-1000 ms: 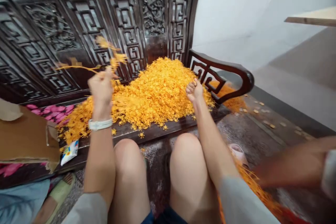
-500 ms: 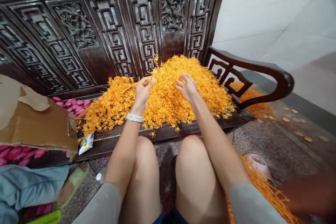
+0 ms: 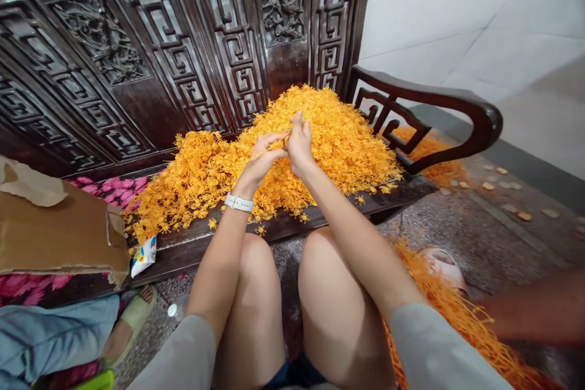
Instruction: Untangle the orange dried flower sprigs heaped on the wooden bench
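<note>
A big heap of small orange artificial flower pieces (image 3: 340, 146) lies on the dark wooden bench, spilling to its front edge. Above the front of the heap my two hands meet at the fingertips. My left hand (image 3: 264, 158), with a white watch band on its wrist, pinches a thin orange flower stem (image 3: 286, 136). My right hand (image 3: 300, 145) comes in from the right, its thumb and fingertips closed at the same stem. The fingers hide most of that piece.
At left, a cardboard box (image 3: 59, 225) stands among pink artificial flowers (image 3: 119, 190), with a small white packet (image 3: 144, 257) beside it. The carved armrest (image 3: 439, 97) bounds the right end. Orange stems (image 3: 439, 292) lie by my right leg. Other people's legs show at both sides.
My right hand has moved left from over the heap to meet my left hand at the stem. Its spread fingers have closed. The view has shifted slightly.
</note>
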`<control>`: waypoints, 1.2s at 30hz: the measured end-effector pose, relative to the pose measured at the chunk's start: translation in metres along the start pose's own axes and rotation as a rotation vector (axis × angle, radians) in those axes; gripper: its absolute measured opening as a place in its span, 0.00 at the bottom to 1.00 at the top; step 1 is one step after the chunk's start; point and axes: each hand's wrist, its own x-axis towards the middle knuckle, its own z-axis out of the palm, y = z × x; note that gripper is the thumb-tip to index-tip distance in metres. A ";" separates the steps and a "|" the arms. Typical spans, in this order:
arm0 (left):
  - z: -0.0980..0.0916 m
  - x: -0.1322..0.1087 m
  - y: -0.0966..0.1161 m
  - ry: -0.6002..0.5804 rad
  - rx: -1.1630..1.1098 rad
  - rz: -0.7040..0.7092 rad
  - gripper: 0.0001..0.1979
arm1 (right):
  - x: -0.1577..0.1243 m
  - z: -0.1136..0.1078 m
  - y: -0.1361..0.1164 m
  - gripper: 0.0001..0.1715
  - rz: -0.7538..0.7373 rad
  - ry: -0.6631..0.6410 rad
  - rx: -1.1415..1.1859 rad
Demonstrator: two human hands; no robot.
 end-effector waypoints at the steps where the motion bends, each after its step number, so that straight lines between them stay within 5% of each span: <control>1: -0.001 -0.001 0.003 -0.008 -0.077 -0.045 0.13 | 0.003 -0.004 -0.001 0.50 -0.035 0.023 -0.013; 4: -0.002 -0.004 0.010 0.073 -0.181 -0.105 0.10 | 0.010 -0.015 -0.001 0.45 -0.108 0.057 -0.035; 10: 0.006 -0.006 0.007 0.084 -0.127 -0.028 0.13 | 0.010 -0.020 0.000 0.40 -0.263 -0.076 -0.105; 14: 0.012 -0.003 0.006 0.202 -0.182 0.058 0.09 | 0.008 -0.018 0.001 0.39 -0.377 -0.089 -0.229; 20: 0.009 0.001 -0.002 0.261 -0.228 -0.042 0.08 | 0.004 -0.013 0.002 0.40 -0.252 -0.235 -0.126; 28: 0.006 0.003 0.000 0.232 -0.325 -0.105 0.19 | -0.012 -0.011 -0.012 0.34 -0.329 -0.345 -0.256; 32: -0.005 0.001 0.009 0.052 -0.455 -0.184 0.26 | -0.012 -0.008 -0.013 0.37 -0.138 -0.487 -0.034; 36: -0.011 -0.001 0.017 0.054 -0.526 -0.151 0.31 | -0.016 -0.001 -0.018 0.38 0.028 -0.472 0.169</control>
